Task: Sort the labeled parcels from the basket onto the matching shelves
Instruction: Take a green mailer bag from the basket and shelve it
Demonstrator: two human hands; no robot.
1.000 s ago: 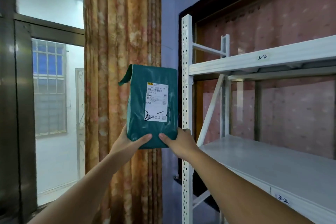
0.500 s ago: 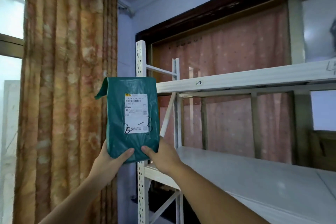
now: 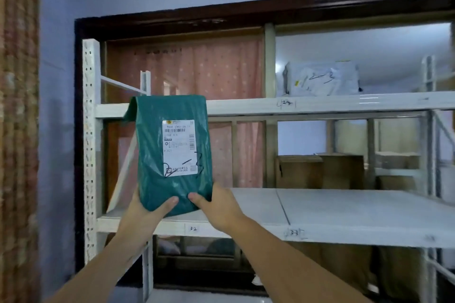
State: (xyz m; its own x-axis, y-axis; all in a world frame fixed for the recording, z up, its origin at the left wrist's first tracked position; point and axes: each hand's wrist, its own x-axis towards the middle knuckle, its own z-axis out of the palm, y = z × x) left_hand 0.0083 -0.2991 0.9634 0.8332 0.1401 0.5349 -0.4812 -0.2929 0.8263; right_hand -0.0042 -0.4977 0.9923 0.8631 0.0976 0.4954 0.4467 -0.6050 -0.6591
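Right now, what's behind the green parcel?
Behind the green parcel you can see the white rack's upper shelf, a slanted brace and the pink curtain. The part of the shelf edge straight behind the parcel is covered.

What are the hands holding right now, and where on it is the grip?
Both hands hold the green parcel upright by its bottom edge: left hand at the lower left corner, right hand at the lower right, thumbs on the front.

Both arms reach up, left grip [image 3: 145,206] and right grip [image 3: 216,204] clasped, thumbs forward.
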